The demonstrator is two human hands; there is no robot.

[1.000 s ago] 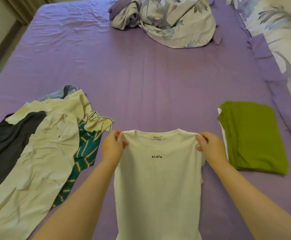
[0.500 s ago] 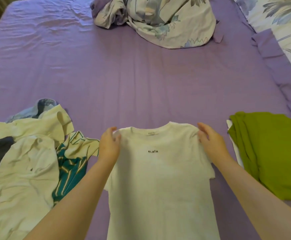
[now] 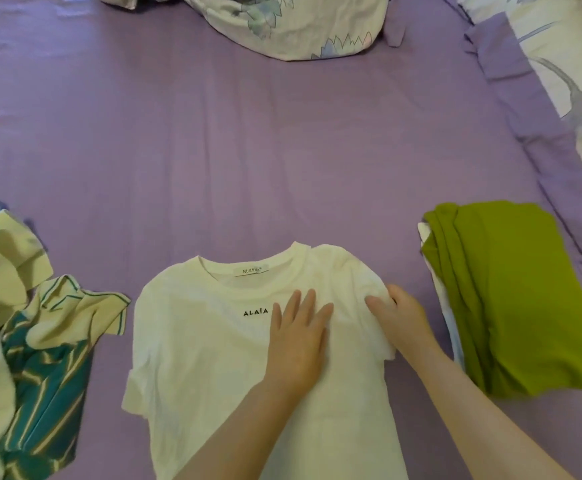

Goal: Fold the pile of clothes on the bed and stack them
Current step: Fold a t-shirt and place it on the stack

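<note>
On purple bed, white T-shirt lengthwise, collar away, left hand flat on chest, right hand pinching sleeve

You can read two bits of writing, and both are on the white T-shirt lying flat in front of you. Small black letters on the chest spell "ALAÏA", just beside the fingertips of your left hand. The little tag sewn inside the neck is blurry; it looks like "HUMSHE", but you can't be sure.
</note>
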